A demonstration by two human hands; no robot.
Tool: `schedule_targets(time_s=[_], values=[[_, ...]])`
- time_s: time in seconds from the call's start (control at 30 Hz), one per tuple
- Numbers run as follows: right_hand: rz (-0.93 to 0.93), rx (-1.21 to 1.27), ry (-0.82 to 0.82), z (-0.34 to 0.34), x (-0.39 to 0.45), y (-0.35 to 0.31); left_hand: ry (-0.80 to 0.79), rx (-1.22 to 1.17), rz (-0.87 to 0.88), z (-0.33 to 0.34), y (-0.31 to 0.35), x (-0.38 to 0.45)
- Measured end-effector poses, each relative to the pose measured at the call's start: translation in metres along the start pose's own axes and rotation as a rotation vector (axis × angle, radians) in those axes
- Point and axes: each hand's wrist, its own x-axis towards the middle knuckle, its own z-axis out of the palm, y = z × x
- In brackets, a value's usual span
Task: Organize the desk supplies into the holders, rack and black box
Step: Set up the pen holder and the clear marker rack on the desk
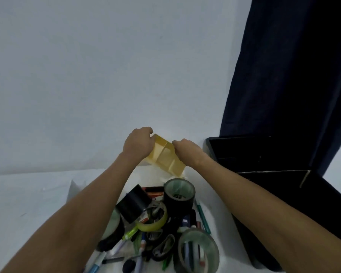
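light: dim, flat, bluish | shadows: faint | focus: soft (motion blur) | edges: wide-angle bowing

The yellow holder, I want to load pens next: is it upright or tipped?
Tipped: the yellow holder is tilted between the left hand and right hand, its dividers facing the camera.

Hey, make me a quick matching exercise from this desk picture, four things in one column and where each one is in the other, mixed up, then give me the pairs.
Things:
1. yellow holder
2. black box
3. dark curtain
4. yellow-green tape ring

Places:
A. hanging at the far right, behind the box
B. lying in the heap of supplies near the camera
C. gripped between the left hand and the right hand
D. open on the table to the right of the hands

Pairs: 1-C, 2-D, 3-A, 4-B
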Motion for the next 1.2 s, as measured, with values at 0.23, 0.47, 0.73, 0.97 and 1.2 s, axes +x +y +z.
schedule_targets(time_s=[0.23,0.47,0.73,0.97,1.2], values=[[0.154,0.177,-0.068,-0.004,-0.001,0.024,-0.051,-0.219,-0.080,0.017,0.010,-0.009],[0.245,0.313,-0.106,0.001,-0.008,0.027,-0.100,-0.443,-0.204,0.038,0.018,-0.023],[0.408,0.505,-0.156,0.017,-0.023,0.037,-0.294,-0.404,-0.206,0.064,0.017,-0.023],[0.352,0.585,-0.235,0.017,-0.022,0.050,-0.326,-0.355,-0.254,0.078,0.018,-0.012],[0.380,0.619,-0.107,0.025,-0.017,0.044,-0.242,-0.350,-0.278,0.089,0.013,-0.004]])
